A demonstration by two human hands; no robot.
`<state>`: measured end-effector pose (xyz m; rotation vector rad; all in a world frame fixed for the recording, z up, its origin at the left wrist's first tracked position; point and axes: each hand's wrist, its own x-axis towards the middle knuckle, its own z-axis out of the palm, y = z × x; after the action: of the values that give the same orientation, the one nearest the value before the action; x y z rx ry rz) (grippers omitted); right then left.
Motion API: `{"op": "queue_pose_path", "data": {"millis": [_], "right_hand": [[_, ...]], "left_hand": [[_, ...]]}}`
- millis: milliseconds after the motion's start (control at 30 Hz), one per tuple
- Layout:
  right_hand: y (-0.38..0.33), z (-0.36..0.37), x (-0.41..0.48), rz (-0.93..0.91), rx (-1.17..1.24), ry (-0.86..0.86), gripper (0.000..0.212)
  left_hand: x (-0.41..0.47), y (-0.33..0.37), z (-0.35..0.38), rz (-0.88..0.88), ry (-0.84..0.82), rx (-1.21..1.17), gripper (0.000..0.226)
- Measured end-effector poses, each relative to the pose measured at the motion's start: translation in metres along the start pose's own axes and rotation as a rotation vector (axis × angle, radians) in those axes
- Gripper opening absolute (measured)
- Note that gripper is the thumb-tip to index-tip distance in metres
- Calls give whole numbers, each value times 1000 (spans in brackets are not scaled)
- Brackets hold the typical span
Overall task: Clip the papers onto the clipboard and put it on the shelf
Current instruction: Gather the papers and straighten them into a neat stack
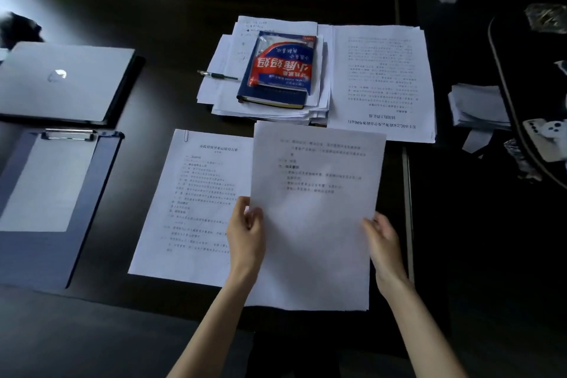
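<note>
Both hands hold one white printed sheet of paper (316,212) by its side edges: the left hand (247,232) pinches the left edge with thumb on top, and the right hand (383,239) grips the right edge, fingers curled behind it. The sheet's long axis runs from the near edge of the dark tabletop (153,24) toward the far edge, its top with the printed lines pointing away from the person, tilted slightly right. It overlaps a second white printed page (190,209) lying flat just to its left, top also pointing away, with one paper clip (186,135) at its upper left corner.

The one dark blue clipboard (92,193) lies flat near the left edge, long axis likewise near to far, its metal clip (69,134) at the far end, shut on a single blank white sheet (46,184). Beyond it rests one closed silver laptop (61,80).

Toward the far middle sits a loose stack of white papers (221,83) carrying one dark blue notebook (273,98) with a red and blue packet (283,61) on top, and one pen (217,75) beside it. Another printed stack (383,80) lies to the right, its text upside down
</note>
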<state>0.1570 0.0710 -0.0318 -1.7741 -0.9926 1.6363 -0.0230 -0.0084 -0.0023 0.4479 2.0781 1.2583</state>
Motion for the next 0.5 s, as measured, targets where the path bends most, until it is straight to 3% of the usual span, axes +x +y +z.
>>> {"op": "queue_pose_path", "data": {"millis": [100, 500], "right_hand": [[-7, 28, -10, -34, 19, -42, 14], [2, 177, -41, -48, -82, 112, 20]], "left_hand": [[19, 3, -27, -30, 32, -32, 9], [117, -12, -148, -124, -6, 59, 24]]}}
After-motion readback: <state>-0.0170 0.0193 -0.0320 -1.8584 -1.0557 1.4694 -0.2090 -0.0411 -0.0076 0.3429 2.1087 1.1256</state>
